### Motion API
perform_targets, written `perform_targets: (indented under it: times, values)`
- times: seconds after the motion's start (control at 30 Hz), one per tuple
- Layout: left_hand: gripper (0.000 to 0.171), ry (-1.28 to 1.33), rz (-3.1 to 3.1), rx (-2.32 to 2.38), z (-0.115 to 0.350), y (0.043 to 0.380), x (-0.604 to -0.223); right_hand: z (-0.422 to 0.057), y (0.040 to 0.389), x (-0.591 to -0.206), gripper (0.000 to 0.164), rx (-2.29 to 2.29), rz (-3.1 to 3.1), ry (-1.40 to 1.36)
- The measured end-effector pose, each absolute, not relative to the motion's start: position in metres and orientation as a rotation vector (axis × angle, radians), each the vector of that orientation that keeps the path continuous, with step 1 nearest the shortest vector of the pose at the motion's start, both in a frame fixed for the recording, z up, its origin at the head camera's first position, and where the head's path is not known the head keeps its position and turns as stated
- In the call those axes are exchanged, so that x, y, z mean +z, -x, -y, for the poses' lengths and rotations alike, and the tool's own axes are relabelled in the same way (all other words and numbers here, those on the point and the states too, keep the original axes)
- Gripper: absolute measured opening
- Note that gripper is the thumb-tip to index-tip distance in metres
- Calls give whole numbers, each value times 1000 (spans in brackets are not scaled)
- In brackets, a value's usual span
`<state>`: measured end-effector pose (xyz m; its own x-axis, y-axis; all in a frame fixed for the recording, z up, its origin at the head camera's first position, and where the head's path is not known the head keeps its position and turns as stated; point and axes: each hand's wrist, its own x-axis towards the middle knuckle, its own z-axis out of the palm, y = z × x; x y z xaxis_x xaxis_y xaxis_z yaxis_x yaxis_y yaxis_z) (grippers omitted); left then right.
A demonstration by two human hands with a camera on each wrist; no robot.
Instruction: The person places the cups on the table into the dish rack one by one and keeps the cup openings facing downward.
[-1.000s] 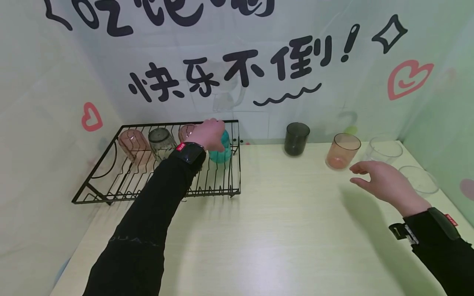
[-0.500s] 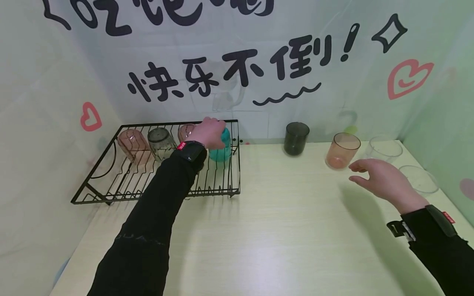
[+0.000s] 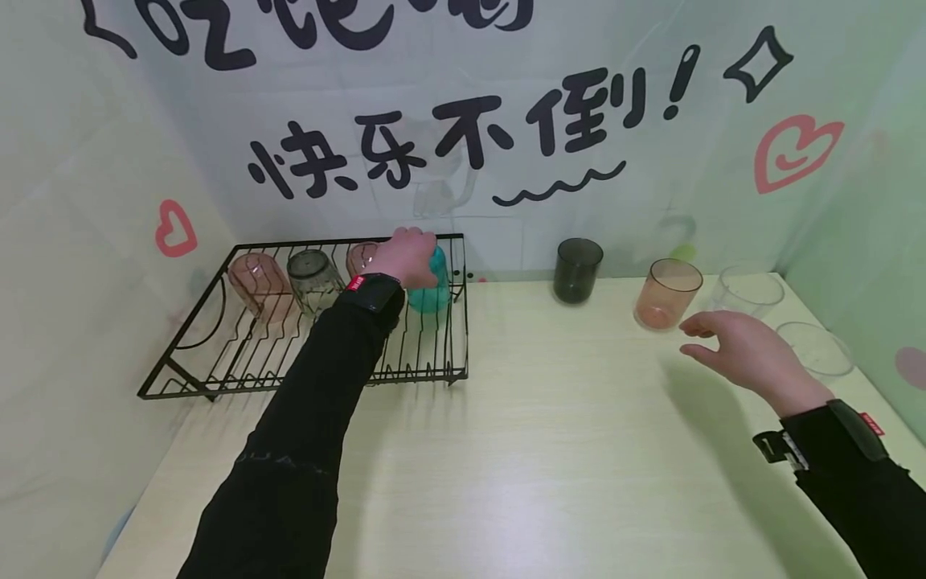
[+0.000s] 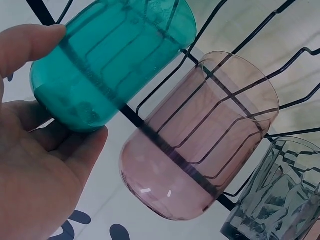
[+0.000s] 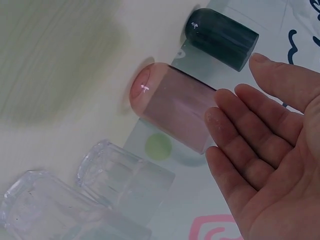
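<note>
- Teal glass is gripped around its base by the outstretched left hand.
- Right hand is held relaxed.
- Glass mouth is pointed down, long axis tilted.

Right hand near pink glass and dark glass.

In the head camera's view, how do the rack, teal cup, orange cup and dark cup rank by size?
Largest to smallest, as they look there:
1. Rack
2. Orange cup
3. Dark cup
Unranked: the teal cup, since the left hand partly hides it.
</note>
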<state>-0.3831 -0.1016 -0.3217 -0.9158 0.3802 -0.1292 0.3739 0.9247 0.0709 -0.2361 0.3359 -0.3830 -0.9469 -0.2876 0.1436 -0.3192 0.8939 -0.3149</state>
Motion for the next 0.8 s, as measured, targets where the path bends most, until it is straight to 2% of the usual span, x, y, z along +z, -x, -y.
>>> perform_targets:
  times: [0.3,0.8]
  values:
    - [61,-586,-2945,59,101,385,-323,-337,237,-384,33,519,2972,-476]
    - [52,-650,-2977,126,104,380,-313,-345,238,-383,31,517,2963,-464]
